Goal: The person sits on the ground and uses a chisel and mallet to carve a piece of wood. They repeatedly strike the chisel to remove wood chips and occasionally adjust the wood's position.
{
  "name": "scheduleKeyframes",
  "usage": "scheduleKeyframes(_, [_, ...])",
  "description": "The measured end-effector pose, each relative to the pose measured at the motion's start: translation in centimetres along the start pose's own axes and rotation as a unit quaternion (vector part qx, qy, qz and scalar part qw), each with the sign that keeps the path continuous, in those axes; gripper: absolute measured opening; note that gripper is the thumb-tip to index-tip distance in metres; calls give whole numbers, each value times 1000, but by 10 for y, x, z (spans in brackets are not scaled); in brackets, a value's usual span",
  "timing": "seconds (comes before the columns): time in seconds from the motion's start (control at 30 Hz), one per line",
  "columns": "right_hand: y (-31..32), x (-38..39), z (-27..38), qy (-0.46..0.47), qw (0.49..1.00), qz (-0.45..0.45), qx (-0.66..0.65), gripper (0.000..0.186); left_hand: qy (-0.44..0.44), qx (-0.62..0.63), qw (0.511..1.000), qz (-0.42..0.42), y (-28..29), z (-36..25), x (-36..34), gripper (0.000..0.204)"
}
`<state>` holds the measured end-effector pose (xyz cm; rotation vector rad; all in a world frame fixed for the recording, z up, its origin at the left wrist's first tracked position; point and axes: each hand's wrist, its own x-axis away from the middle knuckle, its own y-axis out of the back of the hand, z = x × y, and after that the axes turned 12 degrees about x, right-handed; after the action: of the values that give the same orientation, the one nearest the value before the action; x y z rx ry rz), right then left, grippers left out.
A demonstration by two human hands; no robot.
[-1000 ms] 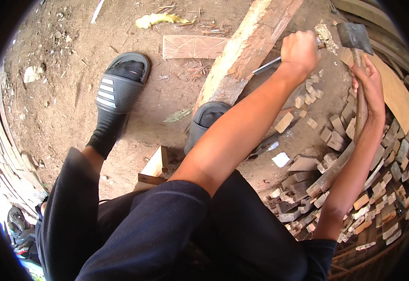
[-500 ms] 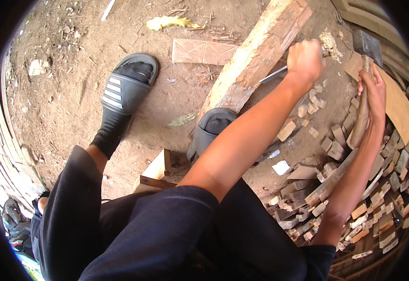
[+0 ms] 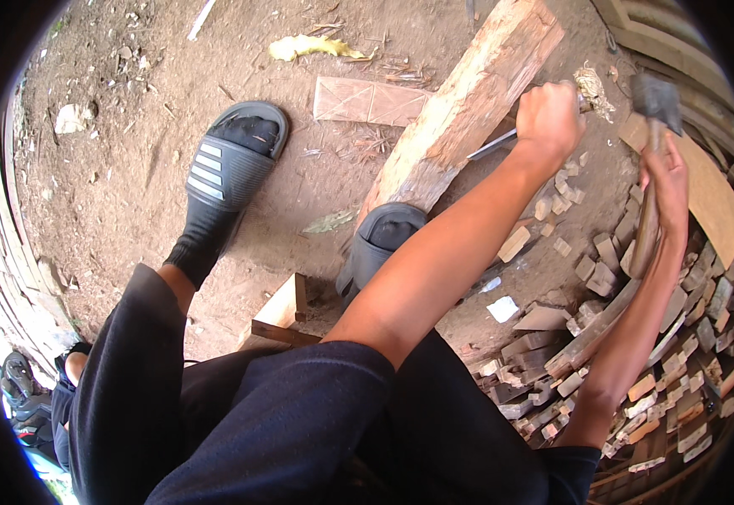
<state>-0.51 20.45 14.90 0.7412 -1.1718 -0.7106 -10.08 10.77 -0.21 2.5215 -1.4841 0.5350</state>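
My left hand is closed in a fist around a chisel. The chisel's steel blade slants out of the fist, and its tip meets the right-hand edge of a rough wooden beam. A pale frayed clump shows at the handle end beyond the fist. Further right, my right hand grips the wooden handle of a hammer, whose dark blocky head is raised off to the right of the chisel and slightly blurred. My sandalled right foot rests on the beam's near end.
A flat board with carved lines lies left of the beam. Many wood offcuts are heaped at the right, by a tan sheet. My left foot stands on bare soil. A wooden block lies between my legs.
The hammer head has shifted slightly down and left, and its handle now stands more upright in my right hand. My left hand and the chisel stay at the beam's edge.
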Motion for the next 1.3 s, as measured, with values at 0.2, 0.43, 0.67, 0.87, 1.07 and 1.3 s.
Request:
scheduleKeyframes(0.2, [5, 14, 5, -8, 999, 20, 36, 67, -20, 9, 1000, -19, -2, -2, 1, 14])
scheduleKeyframes(0.43, [27, -4, -2, 48, 990, -114, 63, 67, -13, 15, 1000, -10, -2, -7, 3, 16])
scheduleKeyframes(0.67, [-2, 8, 31, 32, 997, 52, 54, 66, -5, -6, 1000, -30, 2, 5, 1, 16])
scheduleKeyframes(0.87, [26, -8, 12, 45, 995, -80, 29, 64, -2, 22, 1000, -16, 3, -3, 4, 18])
scheduleKeyframes(1.07, [-10, 19, 29, 18, 997, 68, 46, 43, -11, 5, 1000, 4, 0, 6, 4, 14])
scheduleKeyframes(1.3, [13, -1, -2, 23, 998, -45, -23, 45, -30, 7, 999, -15, -6, 2, 7, 11])
